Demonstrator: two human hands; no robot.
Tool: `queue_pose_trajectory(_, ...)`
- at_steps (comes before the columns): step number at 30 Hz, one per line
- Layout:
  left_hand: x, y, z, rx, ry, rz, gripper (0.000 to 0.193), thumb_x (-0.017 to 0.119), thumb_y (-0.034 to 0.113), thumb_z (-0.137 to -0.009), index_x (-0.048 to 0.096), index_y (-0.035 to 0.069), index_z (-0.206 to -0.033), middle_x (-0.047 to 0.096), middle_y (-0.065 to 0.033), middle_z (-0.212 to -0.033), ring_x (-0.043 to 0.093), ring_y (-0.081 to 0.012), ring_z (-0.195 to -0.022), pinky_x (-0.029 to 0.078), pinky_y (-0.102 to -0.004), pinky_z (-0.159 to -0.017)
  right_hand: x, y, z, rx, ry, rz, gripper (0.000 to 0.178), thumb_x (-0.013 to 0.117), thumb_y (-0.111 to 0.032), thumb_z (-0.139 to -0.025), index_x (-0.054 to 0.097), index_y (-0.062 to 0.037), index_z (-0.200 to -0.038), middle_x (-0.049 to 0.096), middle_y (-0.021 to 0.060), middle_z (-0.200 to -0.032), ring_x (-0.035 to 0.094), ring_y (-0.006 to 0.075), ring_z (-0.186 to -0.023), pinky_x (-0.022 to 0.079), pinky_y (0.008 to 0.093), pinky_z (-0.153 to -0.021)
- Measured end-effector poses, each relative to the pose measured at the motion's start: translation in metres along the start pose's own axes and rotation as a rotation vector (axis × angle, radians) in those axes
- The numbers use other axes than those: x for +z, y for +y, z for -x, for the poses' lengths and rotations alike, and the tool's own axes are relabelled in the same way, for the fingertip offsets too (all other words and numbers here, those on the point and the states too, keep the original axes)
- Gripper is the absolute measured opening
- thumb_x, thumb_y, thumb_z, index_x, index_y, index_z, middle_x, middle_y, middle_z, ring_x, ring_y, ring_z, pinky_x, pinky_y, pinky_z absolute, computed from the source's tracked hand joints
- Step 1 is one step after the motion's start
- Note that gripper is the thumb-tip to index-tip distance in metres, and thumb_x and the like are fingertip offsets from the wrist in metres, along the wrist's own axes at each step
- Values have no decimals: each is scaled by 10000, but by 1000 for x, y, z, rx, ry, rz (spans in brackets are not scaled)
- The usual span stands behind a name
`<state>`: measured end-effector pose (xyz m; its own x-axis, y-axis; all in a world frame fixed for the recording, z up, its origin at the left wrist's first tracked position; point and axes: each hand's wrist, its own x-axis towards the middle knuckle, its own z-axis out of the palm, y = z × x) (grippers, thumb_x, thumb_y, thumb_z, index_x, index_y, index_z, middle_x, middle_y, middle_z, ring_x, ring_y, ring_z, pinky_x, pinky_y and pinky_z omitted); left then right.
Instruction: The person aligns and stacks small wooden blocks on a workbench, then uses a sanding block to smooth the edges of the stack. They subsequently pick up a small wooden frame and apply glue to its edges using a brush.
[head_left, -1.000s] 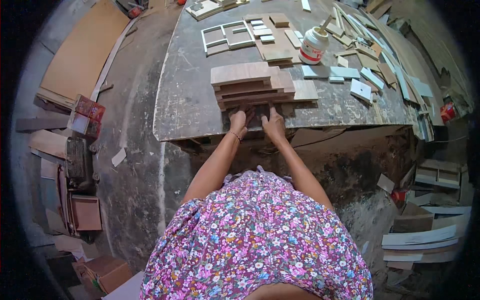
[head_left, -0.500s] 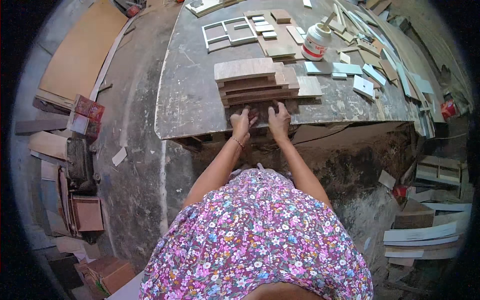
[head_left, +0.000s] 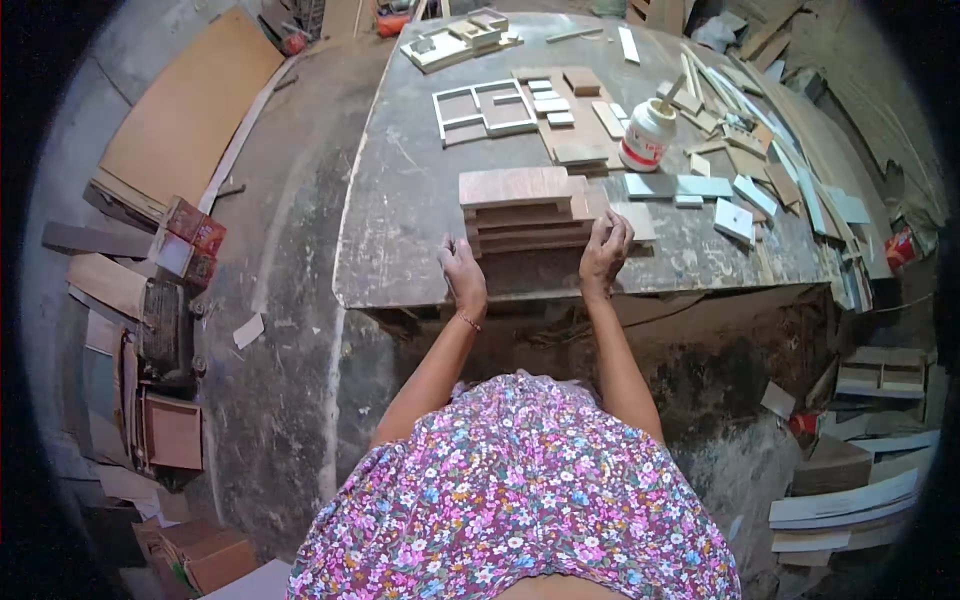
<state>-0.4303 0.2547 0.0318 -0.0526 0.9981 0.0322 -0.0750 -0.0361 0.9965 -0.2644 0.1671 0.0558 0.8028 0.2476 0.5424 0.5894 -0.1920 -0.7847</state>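
A small stepped wooden piece (head_left: 515, 187), built from boards stacked in tiers, stands near the front edge of the worktable (head_left: 400, 285). At its left end is my left hand (head_left: 464, 277), fingers stretched upward and apart; whether they touch the wood I cannot tell. My right hand (head_left: 605, 255) is at the other end, its bent fingers closed around the right ends of the lower tiers. A pale flat board (head_left: 637, 222) lies just behind the right hand, partly covered by it.
Farther back are a pale wooden frame (head_left: 485, 112), a white glue jar (head_left: 648, 135) with a stick in it, and a boxy wooden assembly (head_left: 460, 40). Offcuts and strips (head_left: 760, 165) crowd the right side. A large tan panel (head_left: 190, 110) leans at the left.
My hands have moved apart, from the front of the stepped piece to its two ends. The view has shifted, so the table appears lower and farther right.
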Motion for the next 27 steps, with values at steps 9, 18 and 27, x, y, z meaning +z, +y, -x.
queue_pose_trajectory(9,-8,-31,-38,-112,-343,150,481,379,145,-915,227,-74,-1315,346,-212,-1324,373,-253,-1208,350,-337,-956,13,32,-17,258,-180,-116,462,334,-269,-917,346,14,-1282,414,222,-1250,408,349,-1138,312,381,-966)
queue_pose_trajectory(18,-47,-30,-64,133,-770,-254,998,684,34,-658,-33,-39,-1349,306,-201,-1351,336,-286,-1227,283,-314,-1013,-27,61,-51,-19,-757,44,730,562,-125,-678,254,-25,-1333,445,233,-1237,431,335,-1153,346,359,-962)
queue_pose_trajectory(27,-32,-24,-78,304,-865,-490,474,668,228,-704,530,3,-1098,625,-113,-967,567,-217,-883,442,-342,-789,-14,83,-85,-324,-1015,138,1245,838,-240,-490,-8,-77,-1390,284,253,-1351,328,343,-1237,313,369,-1007)
